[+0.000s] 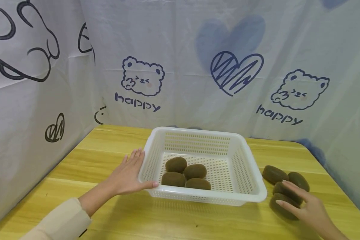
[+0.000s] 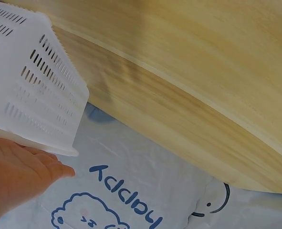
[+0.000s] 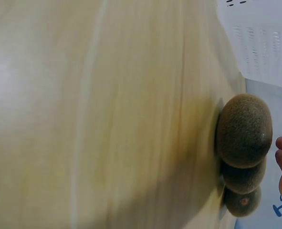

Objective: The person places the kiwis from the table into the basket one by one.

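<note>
A white plastic basket with slotted walls stands mid-table in the head view. Several brown kiwis lie together in its left part. My left hand rests against the basket's left side, fingers straight along the rim and thumb over the front corner. Right of the basket, several more kiwis sit in a cluster on the table. Over the nearer ones hovers my right hand, thumb by the nearest kiwi and fingers above the one behind it. In the right wrist view its fingertips stand apart from the kiwis.
Beneath everything is a yellow wood-grain table. A pale cloth printed with hearts and bear faces hangs behind it and along both sides. The basket's right wall stands a short way left of the loose kiwis.
</note>
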Tool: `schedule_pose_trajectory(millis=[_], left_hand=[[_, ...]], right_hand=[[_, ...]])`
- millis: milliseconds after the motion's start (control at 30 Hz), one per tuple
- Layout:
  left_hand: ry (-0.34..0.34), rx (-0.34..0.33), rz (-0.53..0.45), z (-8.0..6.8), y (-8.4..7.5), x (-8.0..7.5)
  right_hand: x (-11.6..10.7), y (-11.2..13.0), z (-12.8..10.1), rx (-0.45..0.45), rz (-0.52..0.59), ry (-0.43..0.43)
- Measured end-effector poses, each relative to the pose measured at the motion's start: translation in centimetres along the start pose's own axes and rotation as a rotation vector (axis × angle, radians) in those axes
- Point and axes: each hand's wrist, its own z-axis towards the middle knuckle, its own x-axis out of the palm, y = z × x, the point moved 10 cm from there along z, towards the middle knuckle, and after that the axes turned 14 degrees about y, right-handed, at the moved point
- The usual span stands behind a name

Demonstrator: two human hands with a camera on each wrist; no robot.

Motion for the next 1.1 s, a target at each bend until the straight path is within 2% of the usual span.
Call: schedule_pose_trajectory(millis=[100,300,467,833,1100], left_hand=[[0.005,-0.003,-0.004,0.0,0.0,0.0],[0.009,-0.003,-0.017,0.1,0.1,0.0],[0.017,-0.003,-0.029,0.1,0.1,0.1],[0.01,-0.003,-0.034,0.1,0.1,0.0],[0.021,-0.007,-0.042,-0.1,0.0,-0.1]], right_hand=[[-0.2,-0.3,-0.5,0.012,-0.012,-0.02],[0.7,-1.3,-1.1,0.149,-0.081,0.079],[0.3,-1.5,-1.8,0.152,-0.113,0.026],[0.2,-2.2,-2.4,0.168,-0.067,-0.029],[0.8,-2.5,-2.5,0.193,-0.089,0.011]])
